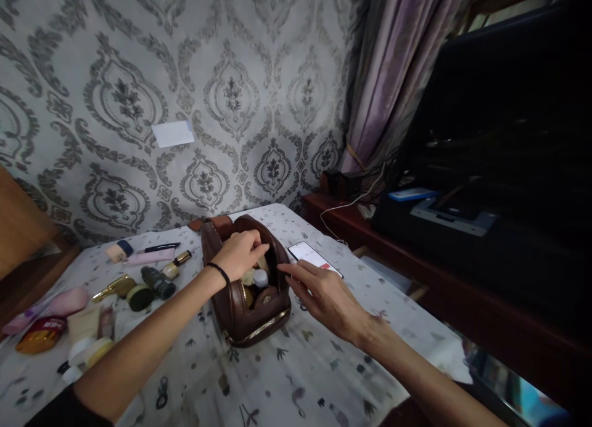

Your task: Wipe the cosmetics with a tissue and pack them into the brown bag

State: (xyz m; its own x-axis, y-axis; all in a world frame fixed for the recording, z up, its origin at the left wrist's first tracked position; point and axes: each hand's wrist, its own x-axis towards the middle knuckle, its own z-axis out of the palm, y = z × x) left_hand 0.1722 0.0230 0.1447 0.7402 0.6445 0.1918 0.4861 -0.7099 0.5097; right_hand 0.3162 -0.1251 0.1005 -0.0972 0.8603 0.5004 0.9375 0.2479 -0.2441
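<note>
Fingers (252, 237) of your left hand (235, 254) curl inside the brown bag (231, 300), any grip hidden from view; your right hand (327, 294), fingers loosely spread, hovers at its rim.
Resting on printed cloth (259, 384), the bag looks smooth, supple and leathery, likely light but apt to sag; its gold-toned zipper (267, 326) edge seems firmest to hold.

Brown bag (230, 307) is finished in smooth, semi-gloss leather-look mat'l, w/ shiny metal zip (266, 328); printed cloth (259, 384) seen as matt, curtain (393, 63) as satiny fabric, approx.
</note>
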